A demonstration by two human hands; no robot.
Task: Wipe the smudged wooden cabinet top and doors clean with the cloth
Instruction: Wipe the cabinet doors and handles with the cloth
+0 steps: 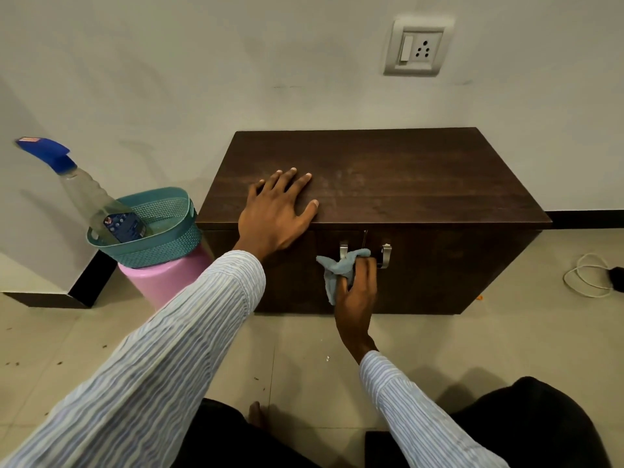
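A low dark wooden cabinet [405, 170] stands against the wall, its top showing faint pale smudges. My left hand [275, 212] rests flat on the front left part of the top with fingers spread. My right hand [358, 292] grips a crumpled light blue cloth [337, 270] and holds it against the cabinet doors [449, 275], right at the left of two metal handles [343, 251]. The right handle [386, 255] is uncovered.
A teal basket [169, 238] with a blue-capped spray bottle [101, 201] sits on a pink stool [162, 282] left of the cabinet. A white cable and black plug [591, 275] lie on the tiled floor at right. A wall socket [417, 47] is above.
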